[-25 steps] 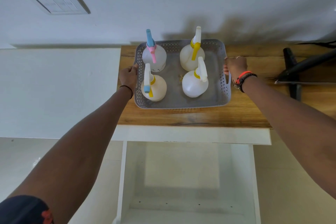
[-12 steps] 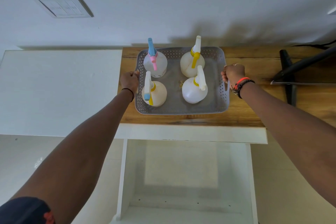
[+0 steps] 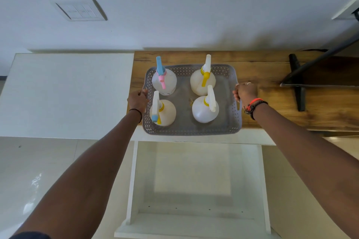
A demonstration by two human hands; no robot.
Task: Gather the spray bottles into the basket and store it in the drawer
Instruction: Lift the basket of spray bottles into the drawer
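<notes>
A grey perforated basket [image 3: 194, 131] holds several white spray bottles standing upright. One has a blue and pink head [image 3: 164, 81], one a yellow trigger [image 3: 203, 81], one a blue nozzle tip [image 3: 162, 111], and one a white head [image 3: 205, 108]. My left hand [image 3: 137, 101] grips the basket's left handle and my right hand [image 3: 246, 93] grips the right handle. The basket's near edge juts past the front of the wooden top [image 3: 272, 106]. Below it a white drawer [image 3: 196, 176] stands pulled out, with nothing inside.
A black monitor stand [image 3: 297, 83] sits on the wooden top to the right of the basket. A white cabinet top [image 3: 68, 93] adjoins on the left. A wall switch plate [image 3: 79, 10] is on the wall behind. Pale tiled floor lies below.
Both hands have drawn the basket toward me, from the middle of the wooden top to its front edge, now overhanging the open drawer.
</notes>
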